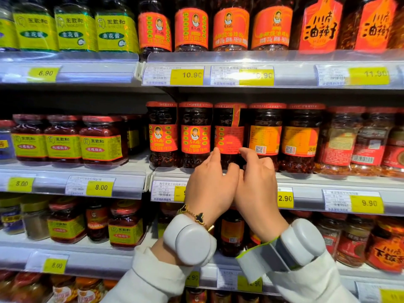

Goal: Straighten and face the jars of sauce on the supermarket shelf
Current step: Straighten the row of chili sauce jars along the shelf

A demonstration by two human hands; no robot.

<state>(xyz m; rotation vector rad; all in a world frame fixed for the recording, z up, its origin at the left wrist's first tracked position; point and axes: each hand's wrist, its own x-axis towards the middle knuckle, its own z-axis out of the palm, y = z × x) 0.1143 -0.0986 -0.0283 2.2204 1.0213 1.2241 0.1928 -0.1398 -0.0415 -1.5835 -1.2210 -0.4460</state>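
Observation:
On the middle shelf stands a row of dark chilli sauce jars with red lids and red labels. Two at the left (162,136) (195,136) show their portrait labels to the front. The third jar (229,132) is turned partly sideways, its label seam forward. Two jars to its right (265,136) (300,138) show their back labels with codes. My left hand (209,186) and my right hand (255,184) are raised together at the lower part of the third jar, fingertips curled against its left and right sides.
The shelf edge carries a clear rail (306,178) and yellow price tags (367,203). Red bean curd jars with yellow labels (63,141) stand at the left. More sauce jars fill the shelf above (192,27) and the shelves below (124,224).

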